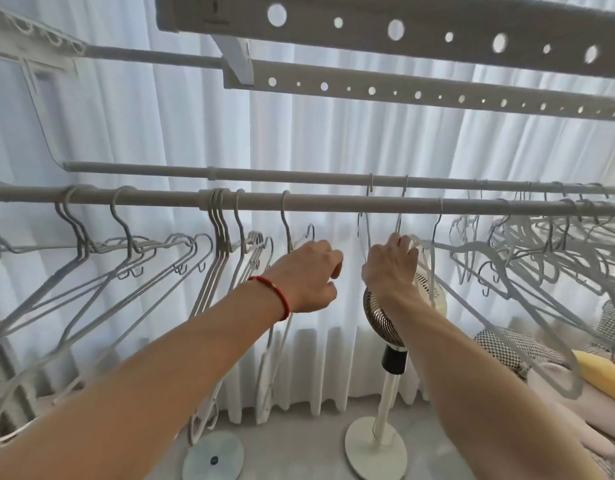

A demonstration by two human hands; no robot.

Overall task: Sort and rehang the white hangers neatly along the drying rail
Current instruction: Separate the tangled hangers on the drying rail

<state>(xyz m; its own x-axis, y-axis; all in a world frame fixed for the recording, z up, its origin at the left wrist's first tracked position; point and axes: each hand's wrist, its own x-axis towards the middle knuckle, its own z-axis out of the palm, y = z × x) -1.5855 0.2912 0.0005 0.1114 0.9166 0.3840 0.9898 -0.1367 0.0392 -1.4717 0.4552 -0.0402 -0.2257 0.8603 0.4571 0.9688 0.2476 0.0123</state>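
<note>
Forearms nearest you. Left hand: loosely curled below near rail, grip uncertain. Right hand: pinching hanger, which slopes down-right; tangled hangers further right, so nearer this hand.

Bright, diffuse daylight enters through the sheer curtain, backlighting the scene. Shadows soft. Wide-angle bowing bends the drying rail; right-edge hangers slightly blurred.

Both arms raised forward; left grip loosely curled, right grip clenched.
</note>
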